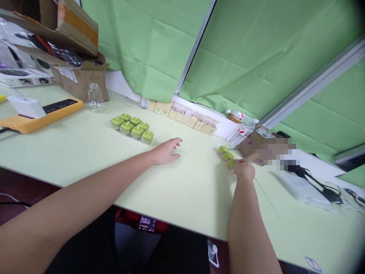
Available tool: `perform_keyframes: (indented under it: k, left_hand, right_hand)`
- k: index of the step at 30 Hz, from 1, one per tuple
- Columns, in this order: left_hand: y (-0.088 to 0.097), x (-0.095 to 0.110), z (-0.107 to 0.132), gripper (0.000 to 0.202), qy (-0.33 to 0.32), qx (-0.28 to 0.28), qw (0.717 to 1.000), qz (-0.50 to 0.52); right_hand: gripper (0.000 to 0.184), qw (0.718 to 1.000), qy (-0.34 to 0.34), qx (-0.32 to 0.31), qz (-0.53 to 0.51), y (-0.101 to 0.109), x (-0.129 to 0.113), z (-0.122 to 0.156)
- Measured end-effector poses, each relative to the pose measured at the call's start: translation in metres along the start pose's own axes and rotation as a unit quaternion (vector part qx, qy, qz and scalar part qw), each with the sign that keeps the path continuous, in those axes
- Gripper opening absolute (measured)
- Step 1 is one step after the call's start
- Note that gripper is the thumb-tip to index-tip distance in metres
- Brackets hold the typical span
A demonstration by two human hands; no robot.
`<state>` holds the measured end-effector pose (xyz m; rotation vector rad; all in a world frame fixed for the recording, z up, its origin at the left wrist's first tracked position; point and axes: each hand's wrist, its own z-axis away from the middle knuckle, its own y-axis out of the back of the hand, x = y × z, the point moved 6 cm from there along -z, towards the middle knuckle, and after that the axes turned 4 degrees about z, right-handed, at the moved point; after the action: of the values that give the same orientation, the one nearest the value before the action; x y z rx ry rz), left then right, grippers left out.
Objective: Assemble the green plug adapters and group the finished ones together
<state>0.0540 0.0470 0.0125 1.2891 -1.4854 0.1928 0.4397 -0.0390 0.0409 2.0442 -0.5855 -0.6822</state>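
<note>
My left hand [167, 151] lies flat on the pale green table [85, 152], fingers stretched out, holding nothing. It rests a little right of a cluster of several green apple-shaped candles [132, 127]. My right hand [244, 170] is farther right, its fingers closed around the nearest of three small green candles [226, 154] lined up on the table. Behind them, along the wall, stands a row of several small beige boxes [182, 115].
A yellow power strip [42, 114] with a white adapter sits at the far left, beside a small glass bottle [94, 98] and stacked cardboard boxes [76, 72]. At right lie a brown carton [253, 146], a plastic bottle [241, 118] and black cables [316, 182]. Green curtains hang behind.
</note>
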Motion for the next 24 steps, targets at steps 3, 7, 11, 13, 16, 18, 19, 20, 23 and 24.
perform_keyframes:
  k: [3,7,11,13,16,18,19,20,23,24]
  left_hand:
    - [0.000,-0.001,0.000,0.060,-0.003,-0.001,1.000,-0.001]
    - [-0.001,-0.001,0.001,0.058,-0.014,0.002,1.000,-0.015]
    - [0.004,0.012,-0.001,0.046,-0.058,0.024,0.996,-0.068]
    - [0.012,0.024,-0.002,0.035,-0.090,0.041,0.987,-0.125]
    - [0.038,0.038,-0.004,0.027,-0.108,0.096,0.963,-0.227]
    - [0.062,0.037,-0.004,0.028,-0.068,0.149,0.947,-0.277]
    - [0.074,0.033,-0.004,0.028,-0.031,0.170,0.937,-0.303]
    - [0.083,0.026,-0.004,0.027,0.009,0.176,0.927,-0.332]
    - [0.096,0.003,-0.005,0.024,0.111,0.129,0.903,-0.395]
    - [0.097,-0.003,-0.005,0.024,0.126,0.112,0.900,-0.402]
  right_hand:
    - [0.022,0.997,-0.077,-0.021,0.003,0.001,0.007,0.005]
    - [0.031,0.994,-0.105,0.034,-0.013,0.020,-0.005,0.013]
    - [0.028,0.987,0.049,0.132,-0.074,0.041,-0.076,0.035]
    - [0.025,0.974,0.168,0.098,-0.117,0.038,-0.123,0.057]
    - [0.020,0.934,0.315,-0.034,-0.167,0.019,-0.178,0.095]
    - [0.019,0.912,0.363,-0.085,-0.174,0.008,-0.194,0.114]
    - [0.019,0.904,0.377,-0.099,-0.175,0.003,-0.197,0.119]
    - [0.019,0.899,0.386,-0.109,-0.174,0.000,-0.197,0.121]
    - [0.019,0.898,0.381,-0.123,-0.181,-0.006,-0.189,0.117]
    - [0.018,0.900,0.374,-0.125,-0.186,-0.006,-0.186,0.114]
